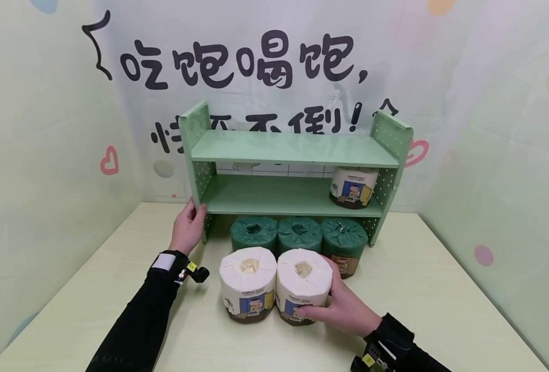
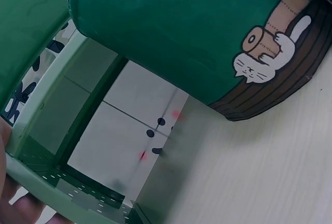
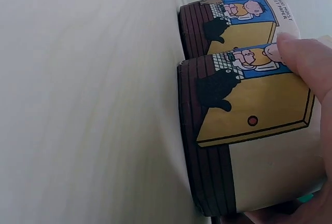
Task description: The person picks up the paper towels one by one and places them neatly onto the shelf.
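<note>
My right hand (image 1: 349, 307) grips a white-wrapped toilet paper roll (image 1: 304, 276) at the table's front, thumb across its printed front in the right wrist view. Directly left of it stands a second white toilet paper roll (image 1: 248, 276), upright. With my left hand (image 1: 188, 227) I hold the left side panel of a green two-tier shelf (image 1: 293, 150); some of those fingers are hidden behind the panel. Green toilet paper rolls (image 1: 300, 235) stand in a row under the lower board. Another white roll (image 1: 353, 187) sits at the right end of the middle board.
The pale wooden table (image 1: 442, 289) carries everything. A printed cloth backdrop (image 1: 274, 62) with black lettering hangs behind the shelf, and cloth walls (image 1: 502, 181) flank the table on both sides.
</note>
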Demonstrator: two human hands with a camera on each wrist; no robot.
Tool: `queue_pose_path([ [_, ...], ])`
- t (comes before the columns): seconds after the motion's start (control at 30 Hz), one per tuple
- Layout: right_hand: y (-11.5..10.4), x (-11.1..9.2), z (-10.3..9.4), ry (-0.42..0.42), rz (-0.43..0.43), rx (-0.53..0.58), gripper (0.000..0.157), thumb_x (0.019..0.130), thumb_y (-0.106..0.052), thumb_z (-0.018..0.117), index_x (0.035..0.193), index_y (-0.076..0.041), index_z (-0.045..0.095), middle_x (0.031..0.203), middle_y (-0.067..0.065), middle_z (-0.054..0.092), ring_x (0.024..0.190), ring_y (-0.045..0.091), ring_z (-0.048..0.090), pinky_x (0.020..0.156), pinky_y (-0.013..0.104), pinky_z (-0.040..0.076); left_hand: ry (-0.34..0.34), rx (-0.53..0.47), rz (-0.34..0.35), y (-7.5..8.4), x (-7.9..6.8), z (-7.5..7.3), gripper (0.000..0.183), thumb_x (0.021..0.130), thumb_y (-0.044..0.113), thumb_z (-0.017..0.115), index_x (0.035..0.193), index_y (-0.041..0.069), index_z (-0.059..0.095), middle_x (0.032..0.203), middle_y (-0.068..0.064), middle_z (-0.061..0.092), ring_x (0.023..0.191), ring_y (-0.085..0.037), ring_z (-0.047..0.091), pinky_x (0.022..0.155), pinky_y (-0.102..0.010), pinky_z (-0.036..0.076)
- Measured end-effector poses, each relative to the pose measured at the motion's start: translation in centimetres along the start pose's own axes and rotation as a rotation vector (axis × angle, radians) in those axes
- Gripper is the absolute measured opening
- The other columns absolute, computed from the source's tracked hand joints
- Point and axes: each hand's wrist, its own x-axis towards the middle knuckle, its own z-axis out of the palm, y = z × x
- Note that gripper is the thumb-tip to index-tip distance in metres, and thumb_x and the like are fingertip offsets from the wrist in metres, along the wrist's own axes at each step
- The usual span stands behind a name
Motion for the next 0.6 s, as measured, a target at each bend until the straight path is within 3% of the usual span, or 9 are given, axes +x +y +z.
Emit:
queue_pose_path([
  [0.17,-0.14,-0.09,-0.01,0.003,0.045,-0.012,0.114,0.072,-0.036,0.091,0.152,-0.025,0.010,0.141,-0.003,0.039,0.129,0.016,0.036,0.108,0.063,0.022,0.007,0.003,0.009,-0.09,-0.02,-0.02,0.046,0.107,0.035,0.046,0.151,0.023,0.041,0.127,-0.015,0.059,0.094,-0.025,0.053,0.070,-0.036,0.044],
  [0.6,-0.14,-0.09,-0.56,-0.022,0.014,0.034,0.108,0.071,-0.031,0.092,0.149,-0.027,0.017,0.138,-0.005,0.045,0.125,0.014,0.042,0.108,0.060,0.025,0.016,0.003,-0.004,0.01,-0.12,-0.04,0.045,0.107,0.035,0.047,0.149,0.023,0.044,0.120,-0.014,0.062,0.087,-0.023,0.053,0.064,-0.033,0.045],
])
